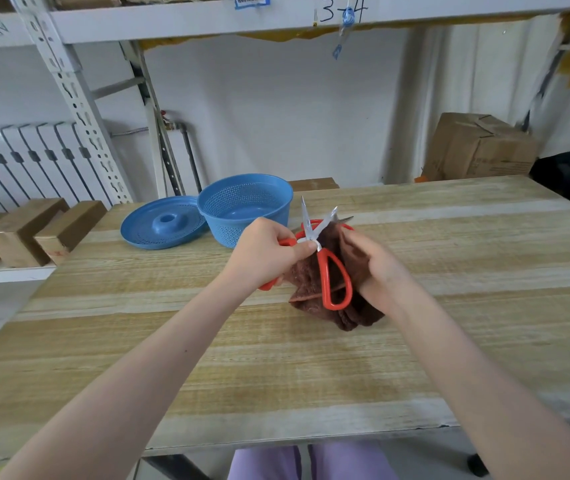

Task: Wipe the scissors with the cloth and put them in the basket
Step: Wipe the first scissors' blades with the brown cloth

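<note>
step: wiping, not done. Scissors not in basket yet.
scissors [323, 261]: held above the table [311, 368], just in front of the basket, blades spread in a V with tips up and away from the person. One red loop hangs free against the cloth, the other runs through the left hand.
left hand [262, 251]: fingers curled round one handle, thumb pressed at the pivot.
right hand [377, 268]: grips the bunched cloth [356, 313] from the right. Fingertips are buried in the fabric, so I can't tell exactly how they lie.
cloth: brown, hanging under and behind the scissors, touching the free loop. Doesn't look like it's on the blades right now.
basket [228, 230]: blue, open, nothing visible inside, just left of the blades. Its lid [162, 223] lies flat beside it, touching or nearly so.
behind blades: a red arc [316, 221] and a metal tip on the table. Maybe a second pair, can't tell.
how to wipe: keep the pivot pinned with the thumb so the blades don't swing. Fold the cloth thick over one blade and stroke from pivot to tip, flat sides only, never along the edge toward the fingers. Do each blade, then the free loop.
risk: open blades near the right-hand fingers hidden in the cloth. Thin cloth layer = cut risk.
next: close the blades before lowering them in, tips down or laid flat. The basket is close, so a short move left.
</note>
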Tool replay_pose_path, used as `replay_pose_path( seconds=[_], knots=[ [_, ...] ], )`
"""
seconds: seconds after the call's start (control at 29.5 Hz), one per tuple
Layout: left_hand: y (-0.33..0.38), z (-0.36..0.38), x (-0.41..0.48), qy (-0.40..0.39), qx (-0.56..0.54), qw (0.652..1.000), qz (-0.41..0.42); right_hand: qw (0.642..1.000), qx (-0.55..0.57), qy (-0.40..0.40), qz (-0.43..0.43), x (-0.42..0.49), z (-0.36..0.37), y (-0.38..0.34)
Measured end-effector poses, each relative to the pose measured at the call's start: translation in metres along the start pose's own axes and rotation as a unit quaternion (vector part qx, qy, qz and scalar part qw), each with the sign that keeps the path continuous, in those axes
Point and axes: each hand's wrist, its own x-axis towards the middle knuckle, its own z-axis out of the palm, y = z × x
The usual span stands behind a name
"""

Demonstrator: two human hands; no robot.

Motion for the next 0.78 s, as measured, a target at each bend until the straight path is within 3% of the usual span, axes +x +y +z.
replay_pose_path(
  seconds=[0.2,0.48,0.78],
  knots=[
    [0.003,0.006,-0.001,0.007,0.039,0.999,0.023,0.992,-0.113,0.043,-0.024,0.005,0.011,-0.008],
    [-0.001,0.013,-0.007,0.035,0.040,0.998,0.025,0.978,-0.179,0.093,-0.053,-0.003,0.018,0.000],
    [0.004,0.013,0.000,0.042,0.072,0.996,0.020,0.973,-0.168,0.125,-0.092,-0.001,0.029,0.001]
  ],
)
